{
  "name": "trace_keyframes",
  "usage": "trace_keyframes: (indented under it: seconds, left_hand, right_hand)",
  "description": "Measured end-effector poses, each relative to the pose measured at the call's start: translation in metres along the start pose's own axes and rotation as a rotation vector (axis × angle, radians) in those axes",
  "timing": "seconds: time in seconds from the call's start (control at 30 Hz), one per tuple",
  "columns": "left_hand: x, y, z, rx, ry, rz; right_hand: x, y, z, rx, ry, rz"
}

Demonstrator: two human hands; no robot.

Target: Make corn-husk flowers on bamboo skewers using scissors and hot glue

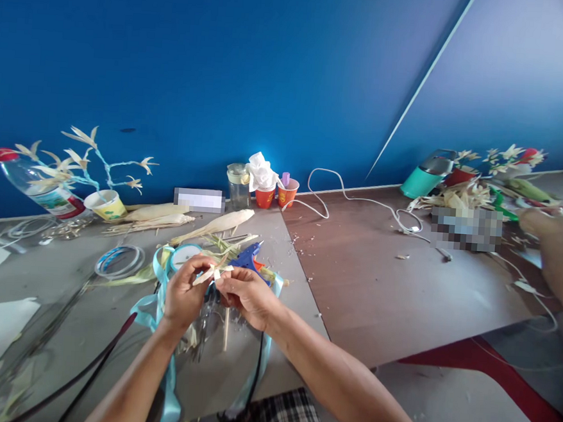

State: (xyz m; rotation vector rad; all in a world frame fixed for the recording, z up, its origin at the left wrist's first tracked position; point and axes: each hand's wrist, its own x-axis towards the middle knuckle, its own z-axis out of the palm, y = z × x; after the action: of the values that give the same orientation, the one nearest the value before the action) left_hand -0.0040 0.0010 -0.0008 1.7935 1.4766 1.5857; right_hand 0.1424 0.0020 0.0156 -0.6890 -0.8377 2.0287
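Both my hands meet over the grey table (pixel 54 285), low and centre. My left hand (pixel 184 294) pinches pale corn-husk strips (pixel 210 272) at the top of a thin wooden stick (pixel 225 332). My right hand (pixel 246 295) is closed on the same husk piece from the right side. Just behind my fingers lies a blue glue gun (pixel 248 257), with its black cord (pixel 255 376) running toward me. A light blue ribbon (pixel 156 308) trails under my left wrist.
Dried husks (pixel 213 224), a tape roll (pixel 120 261), a tipped water bottle (pixel 37 187) and a husk-flower branch (pixel 97 159) lie at left. Orange cups (pixel 275 194) and a jar (pixel 238 185) stand by the blue wall. Another person's hand (pixel 550 230) works at right near a teal jug (pixel 426 173).
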Motion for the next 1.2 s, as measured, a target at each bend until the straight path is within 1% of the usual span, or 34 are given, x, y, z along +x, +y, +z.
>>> trace_keyframes:
  seconds: [0.1, 0.27, 0.33, 0.4, 0.47, 0.53, 0.73, 0.83, 1.0, 1.13, 1.2]
  left_hand:
    - [-0.002, -0.002, 0.001, 0.012, 0.002, -0.057]
    - [-0.004, -0.006, 0.001, -0.006, 0.011, -0.131]
    - [-0.003, -0.005, 0.001, -0.026, 0.017, -0.161]
    - [-0.001, -0.002, 0.001, -0.049, 0.028, -0.19]
    - [0.0, 0.001, 0.001, -0.069, 0.027, -0.219]
    - [0.0, 0.003, 0.002, -0.086, 0.01, -0.25]
    - [-0.001, 0.002, 0.005, -0.168, -0.032, -0.282]
    - [-0.002, 0.0, 0.006, -0.24, -0.064, -0.299]
    - [-0.002, 0.0, 0.007, -0.422, -0.105, -0.311]
    - [0.0, 0.008, 0.007, -0.495, -0.103, -0.364]
    - [0.001, 0.013, 0.006, -0.504, -0.099, -0.357]
  right_hand:
    - [0.001, 0.002, 0.001, -0.013, 0.016, 0.01]
    - [0.002, 0.004, 0.0, -0.025, 0.003, 0.015]
    - [0.001, 0.002, -0.002, -0.049, 0.033, 0.003]
    - [0.001, 0.0, -0.004, -0.074, 0.103, -0.079]
    - [0.001, -0.003, -0.005, -0.101, 0.165, -0.224]
    - [0.001, -0.005, -0.006, -0.157, 0.181, -0.365]
    - [-0.001, -0.006, -0.007, -0.598, 0.219, -0.637]
    - [-0.001, -0.008, -0.008, -0.681, 0.184, -0.727]
    - [-0.003, -0.01, -0.011, -0.761, 0.072, -0.889]
    - [-0.002, -0.008, -0.013, -0.931, -0.004, -1.023]
    - [-0.002, -0.007, -0.015, -1.033, -0.015, -1.06]
